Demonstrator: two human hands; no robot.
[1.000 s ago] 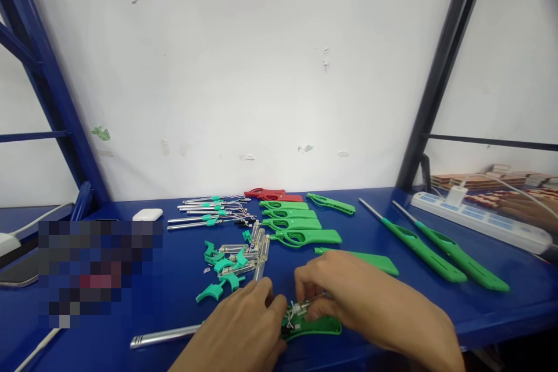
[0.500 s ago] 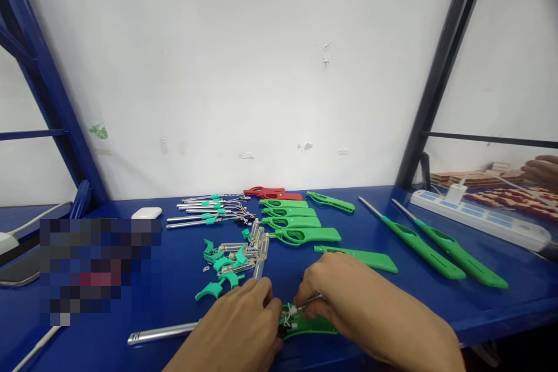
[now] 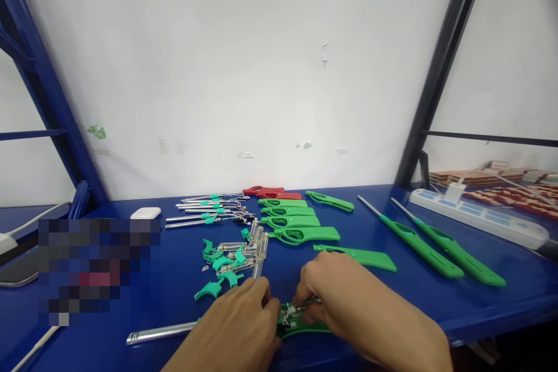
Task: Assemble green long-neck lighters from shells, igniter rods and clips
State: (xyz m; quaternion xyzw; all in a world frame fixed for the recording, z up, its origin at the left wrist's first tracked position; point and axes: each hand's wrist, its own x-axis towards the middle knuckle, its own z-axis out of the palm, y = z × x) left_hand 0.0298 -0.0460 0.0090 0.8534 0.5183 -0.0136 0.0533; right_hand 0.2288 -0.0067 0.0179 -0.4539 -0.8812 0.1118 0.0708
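Near the front edge lies an opened stick lighter, its green half shell (image 3: 307, 330) holding thin white wires (image 3: 288, 313) and a small black part. Its metal tube (image 3: 163, 332) sticks out to the left from under my left hand (image 3: 231, 322). That hand is closed around the lighter where tube and shell meet. My right hand (image 3: 335, 290) is closed in a pinch over the shell, at a clear fuel tank mostly covered by the fingers. Beyond my left hand are loose clear fuel tanks (image 3: 238, 267) and teal triggers (image 3: 209, 289).
Several green shells (image 3: 316, 234) and red shells (image 3: 272, 193) lie behind, beside metal tubes with wires (image 3: 187, 224). Two closed green lighters (image 3: 427, 247) lie to the right, near a white power strip (image 3: 479, 218). A white case (image 3: 146, 213) sits at left.
My right fingers have shifted slightly over the shell, and the right wrist has moved a little left. Another person's hand at the far right edge has gone out of view.
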